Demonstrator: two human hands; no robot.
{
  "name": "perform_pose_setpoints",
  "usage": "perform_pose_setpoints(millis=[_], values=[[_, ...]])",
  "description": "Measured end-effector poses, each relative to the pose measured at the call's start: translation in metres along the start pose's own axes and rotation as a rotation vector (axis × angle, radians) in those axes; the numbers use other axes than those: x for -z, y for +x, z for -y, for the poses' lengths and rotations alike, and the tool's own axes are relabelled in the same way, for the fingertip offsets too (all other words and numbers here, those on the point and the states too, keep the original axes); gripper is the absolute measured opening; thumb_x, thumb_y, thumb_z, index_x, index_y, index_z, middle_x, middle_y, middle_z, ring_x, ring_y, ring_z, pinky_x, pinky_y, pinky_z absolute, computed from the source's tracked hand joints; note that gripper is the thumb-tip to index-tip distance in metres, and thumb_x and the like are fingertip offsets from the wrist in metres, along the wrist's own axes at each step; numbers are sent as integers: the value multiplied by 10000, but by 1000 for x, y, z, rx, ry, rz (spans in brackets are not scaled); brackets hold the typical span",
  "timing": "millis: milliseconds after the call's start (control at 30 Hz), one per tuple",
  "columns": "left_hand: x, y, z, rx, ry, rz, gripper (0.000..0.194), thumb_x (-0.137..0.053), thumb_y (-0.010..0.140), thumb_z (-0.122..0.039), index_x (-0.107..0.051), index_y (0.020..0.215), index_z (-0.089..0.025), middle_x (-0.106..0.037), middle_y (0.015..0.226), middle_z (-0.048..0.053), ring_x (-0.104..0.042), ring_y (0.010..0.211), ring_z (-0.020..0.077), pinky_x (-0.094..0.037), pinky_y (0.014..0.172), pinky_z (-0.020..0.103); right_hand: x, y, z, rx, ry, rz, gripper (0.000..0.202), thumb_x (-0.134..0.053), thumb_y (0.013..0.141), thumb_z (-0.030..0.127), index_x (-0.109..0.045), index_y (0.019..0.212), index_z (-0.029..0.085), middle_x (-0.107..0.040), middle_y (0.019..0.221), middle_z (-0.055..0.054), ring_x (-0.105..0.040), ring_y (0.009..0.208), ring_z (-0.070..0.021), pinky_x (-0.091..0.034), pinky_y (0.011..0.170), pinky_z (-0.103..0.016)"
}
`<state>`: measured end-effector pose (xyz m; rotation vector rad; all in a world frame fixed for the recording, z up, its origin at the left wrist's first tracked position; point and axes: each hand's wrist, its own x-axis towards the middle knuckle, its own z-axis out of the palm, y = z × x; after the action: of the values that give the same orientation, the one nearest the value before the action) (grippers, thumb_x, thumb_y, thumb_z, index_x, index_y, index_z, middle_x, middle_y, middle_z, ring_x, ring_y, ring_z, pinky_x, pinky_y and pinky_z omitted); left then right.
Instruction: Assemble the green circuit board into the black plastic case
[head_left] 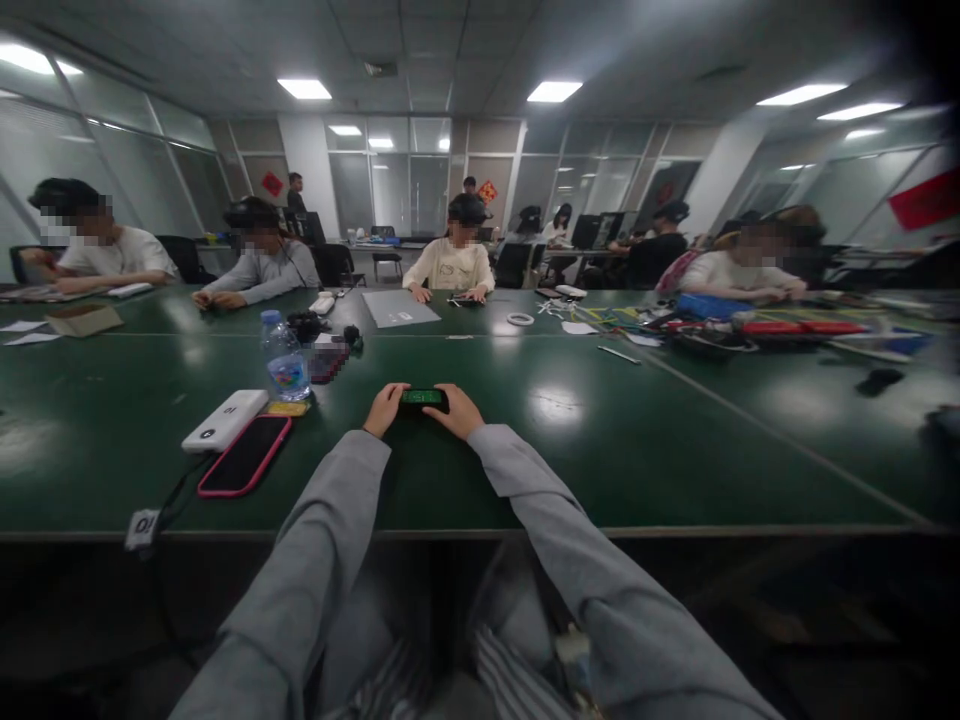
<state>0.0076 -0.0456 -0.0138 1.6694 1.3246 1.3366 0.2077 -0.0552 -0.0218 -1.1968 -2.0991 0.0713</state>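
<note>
A green bench (pixel 637 440) is stretching beneath and all around the grip, its near edge running between the grip and the wearer's body. Straight beyond the grip, a co-worker (pixel 452 265) in a pale top is sitting at the far side, hands resting on the surface, well apart from the wearer's own. A grey sheet (pixel 400 309) is lying flat between that person and the grip, slightly to the left. A clear bottle (pixel 285 362) is standing upright left of the grip and a little beyond it. Farther left, a white block (pixel 225 422) is lying just beside a pink-edged phone (pixel 246 457), whose screen is showing dark.

The left hand (pixel 384 410) and right hand (pixel 459 411) are forming one narrow, two-handed grip, each holding an end of a dark device (pixel 423 397). It is lying sideways in the middle of the grip; whether it is touching the bench, the view is not showing. A white ring (pixel 520 319) is lying beyond the grip to the right, and a small yellow packet (pixel 288 408) is sitting to its left, by the bottle's base.

Smallest, green figures are glowing on the device's display. Judging by this, taking hold is done and the display is already facing the wearer; how much handling is remaining cannot be told.
</note>
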Motion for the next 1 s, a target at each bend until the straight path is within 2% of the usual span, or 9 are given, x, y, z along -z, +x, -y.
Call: perform_pose_setpoints(millis=[133,433,700,767,833,933,1000], values=[[3,-13,-2,-27,19,10,260,-473,861,-323,-665,966,-182,-666,1041,67,-586,1020,187,-409,976,354,2,-11,6,-11,57,-3,557,-638,796,480,-476,1212,147,-552,1155,-133,-532,1094,-230,-447,929,-411],[5,-7,4,-60,85,10,321,-417,889,-336,-677,987,-174,-675,1035,70,-593,998,197,-428,949,353,-4,-6,1,-10,57,2,514,-639,792,474,-487,1161,152,-565,1069,-119,-552,1023,-235,-464,872,-405],[2,-17,-11,-65,111,-13,292,-429,905,-319,-661,1003,-170,-676,1057,71,-600,1019,192,-435,946,335,-6,-6,2,-44,48,16,532,-648,791,462,-481,1183,143,-553,1099,-129,-530,1055,-247,-442,911,-400],[4,-22,-27,-113,82,-68,289,-443,904,-336,-651,1006,-163,-675,1042,81,-604,1006,192,-440,939,342,-5,-7,3,-51,47,16,537,-651,790,458,-476,1193,150,-551,1105,-127,-525,1066,-248,-439,915,-401],[9,-35,-58,-207,34,-190,303,-451,903,-376,-638,1017,-167,-665,1049,82,-596,1016,191,-437,945,347,-5,-8,3,-59,50,23,541,-653,790,454,-471,1205,160,-550,1111,-123,-522,1074,-249,-440,913,-403],[24,-74,-134,-396,-76,-386,337,-443,901,-449,-619,1012,-184,-652,1029,69,-595,989,184,-451,916,352,-6,-9,2,-44,54,24,540,-641,800,461,-467,1216,164,-549,1120,-122,-518,1083,-251,-438,919,-407],[37,-110,-196,-631,-169,-463,380,-466,878,-505,-587,1106,-226,-618,1093,43,-584,1018,177,-454,908,342,-7,-9,1,-28,54,6,537,-634,806,461,-466,1219,162,-548,1129,-125,-511,1098,-256,-435,929,-411]])
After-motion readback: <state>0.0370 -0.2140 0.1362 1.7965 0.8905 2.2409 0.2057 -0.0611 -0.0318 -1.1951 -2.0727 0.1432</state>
